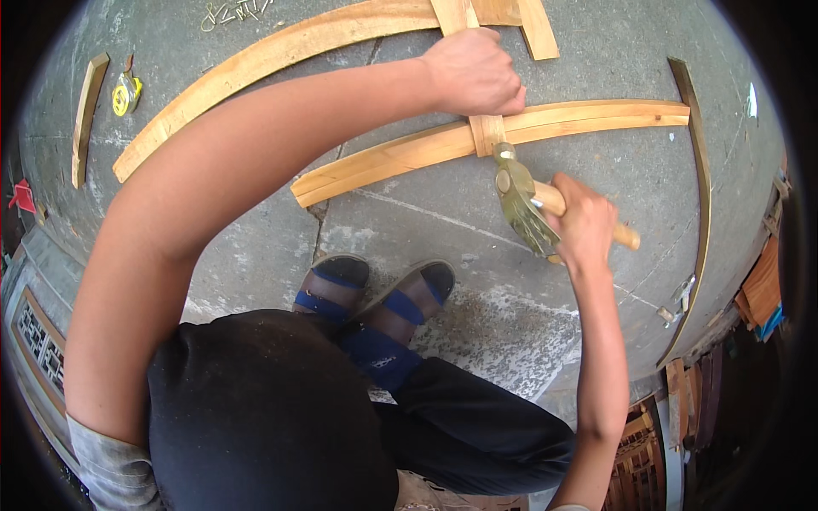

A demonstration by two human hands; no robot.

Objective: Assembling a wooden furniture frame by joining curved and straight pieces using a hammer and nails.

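Observation:
My left hand (pixel 474 72) is closed around a short pale wooden crosspiece (pixel 487 136), whose near end lies against a long, slightly curved wooden strip (pixel 388 162) on the floor. The crosspiece's far end reaches a second curved strip (pixel 281 53); the fist hides its middle. In my right hand (pixel 584 217) is a hammer, gripped by its light wooden handle. The worn greenish hammer head (pixel 518 200) is just nearer me than the crosspiece's end, one tip close to it. From this view I cannot tell whether they touch.
Loose nails (pixel 234 12) lie at the far left. A yellow tape measure (pixel 127 94) sits beside a short wooden piece (pixel 89 119). Along the right runs a long thin strip (pixel 703 187). My sandalled feet (pixel 375 298) stand on the grey concrete floor. Stacked boards (pixel 761 281) lean at the right edge.

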